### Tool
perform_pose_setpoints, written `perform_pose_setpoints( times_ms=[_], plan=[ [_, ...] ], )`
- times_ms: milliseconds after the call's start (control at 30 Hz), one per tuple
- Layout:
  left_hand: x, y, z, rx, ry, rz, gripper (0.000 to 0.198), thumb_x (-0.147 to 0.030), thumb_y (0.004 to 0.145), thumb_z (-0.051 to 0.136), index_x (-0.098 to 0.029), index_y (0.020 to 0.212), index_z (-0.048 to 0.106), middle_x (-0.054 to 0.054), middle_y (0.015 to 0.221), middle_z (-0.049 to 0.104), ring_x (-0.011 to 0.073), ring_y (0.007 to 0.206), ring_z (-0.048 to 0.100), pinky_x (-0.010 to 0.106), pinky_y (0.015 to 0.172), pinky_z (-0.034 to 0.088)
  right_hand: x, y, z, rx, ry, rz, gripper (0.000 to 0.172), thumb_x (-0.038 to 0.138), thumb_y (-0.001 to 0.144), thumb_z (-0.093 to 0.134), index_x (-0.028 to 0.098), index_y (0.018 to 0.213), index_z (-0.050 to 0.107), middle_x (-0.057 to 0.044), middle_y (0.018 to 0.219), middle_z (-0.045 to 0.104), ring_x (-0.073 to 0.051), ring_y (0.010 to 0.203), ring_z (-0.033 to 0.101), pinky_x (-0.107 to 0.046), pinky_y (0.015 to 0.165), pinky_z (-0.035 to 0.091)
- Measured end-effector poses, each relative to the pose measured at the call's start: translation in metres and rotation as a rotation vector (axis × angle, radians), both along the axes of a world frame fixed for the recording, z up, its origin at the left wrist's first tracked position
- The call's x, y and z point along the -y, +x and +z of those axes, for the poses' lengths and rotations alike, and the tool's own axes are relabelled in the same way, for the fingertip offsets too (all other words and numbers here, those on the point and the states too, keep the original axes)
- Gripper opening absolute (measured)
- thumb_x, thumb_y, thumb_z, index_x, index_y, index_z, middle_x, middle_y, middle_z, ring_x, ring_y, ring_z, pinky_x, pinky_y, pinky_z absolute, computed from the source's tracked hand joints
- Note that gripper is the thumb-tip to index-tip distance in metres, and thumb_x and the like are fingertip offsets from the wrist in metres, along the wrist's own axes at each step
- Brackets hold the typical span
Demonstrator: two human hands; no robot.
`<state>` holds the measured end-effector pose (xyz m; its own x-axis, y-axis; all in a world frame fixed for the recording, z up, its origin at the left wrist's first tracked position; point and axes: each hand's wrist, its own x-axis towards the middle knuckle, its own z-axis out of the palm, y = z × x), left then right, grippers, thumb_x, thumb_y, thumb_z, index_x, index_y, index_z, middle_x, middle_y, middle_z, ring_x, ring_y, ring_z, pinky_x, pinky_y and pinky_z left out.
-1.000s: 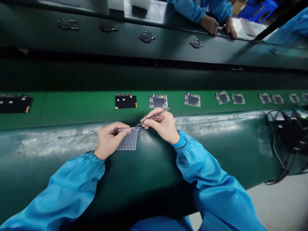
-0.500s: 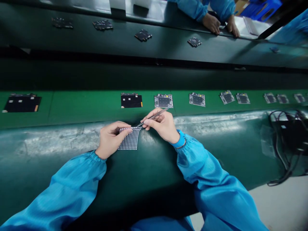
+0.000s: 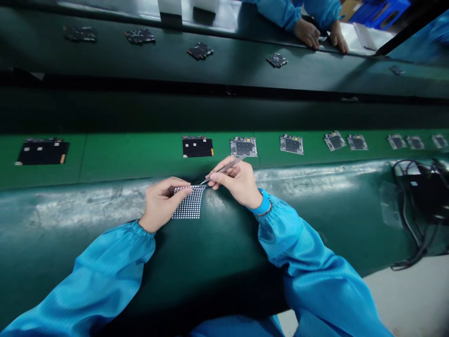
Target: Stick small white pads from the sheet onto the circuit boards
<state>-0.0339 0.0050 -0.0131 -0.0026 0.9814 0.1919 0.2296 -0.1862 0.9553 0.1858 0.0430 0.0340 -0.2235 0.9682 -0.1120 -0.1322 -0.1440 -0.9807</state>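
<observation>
Nearest, the left hand [image 3: 161, 203] pinches the top edge of a dotted sheet [image 3: 188, 203] lying on the dark bench [image 3: 87, 206]; it looks thin, light and flimsy, best held by its edge. The right hand [image 3: 238, 183] grips tweezers [image 3: 224, 168], tips at that edge. Beyond, boards [image 3: 243, 147] line a green belt [image 3: 133, 159].

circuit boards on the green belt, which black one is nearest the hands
The black board just beyond the left hand; the other black board lies far off to its left.
</observation>
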Motion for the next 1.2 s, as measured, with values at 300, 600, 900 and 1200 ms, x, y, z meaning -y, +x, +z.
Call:
perform_pose_setpoints(
  times_ms=[300, 600, 900, 1200],
  plan=[
    [0.0, -0.002, -0.005, -0.03, -0.008, 0.015, 0.007, -0.026, 0.08, 0.082, -0.022, 0.086, 0.079, 0.003, 0.085, 0.079, 0.0164, 0.076, 0.074, 0.026, 0.068, 0.059, -0.001, 0.004, 0.001, 0.006, -0.001, -0.006, 0.034, 0.039, 0.073, 0.089, 0.017, 0.082, 0.064, -0.004, 0.075, 0.075, -0.016, 0.063, 0.073, -0.025, 0.055, 0.061],
    [0.001, 0.0, -0.002, 0.0, -0.005, 0.005, 0.006, -0.023, 0.08, 0.082, -0.023, 0.086, 0.079, 0.002, 0.085, 0.079, 0.0151, 0.075, 0.073, 0.025, 0.068, 0.059, 0.0, -0.002, 0.002, 0.016, -0.014, 0.025, 0.032, 0.038, 0.073, 0.089, 0.017, 0.081, 0.065, -0.003, 0.072, 0.073, -0.015, 0.062, 0.071, -0.024, 0.052, 0.059],
    [0.0, -0.001, 0.0, -0.02, -0.006, -0.001, 0.006, -0.024, 0.081, 0.081, -0.022, 0.086, 0.079, 0.002, 0.084, 0.079, 0.0157, 0.074, 0.073, 0.026, 0.067, 0.059, 0.0, -0.003, 0.002, 0.034, -0.019, 0.03, 0.033, 0.04, 0.074, 0.088, 0.018, 0.08, 0.065, -0.003, 0.071, 0.073, -0.014, 0.062, 0.07, -0.025, 0.052, 0.059],
    [0.0, -0.002, -0.003, -0.022, 0.005, -0.007, 0.006, -0.022, 0.081, 0.082, -0.021, 0.087, 0.079, 0.002, 0.085, 0.079, 0.0149, 0.076, 0.073, 0.025, 0.069, 0.057, 0.001, -0.002, 0.003, -0.001, 0.005, 0.007, 0.031, 0.036, 0.074, 0.088, 0.016, 0.081, 0.065, -0.003, 0.07, 0.074, -0.015, 0.059, 0.071, -0.024, 0.051, 0.059]
  ],
)
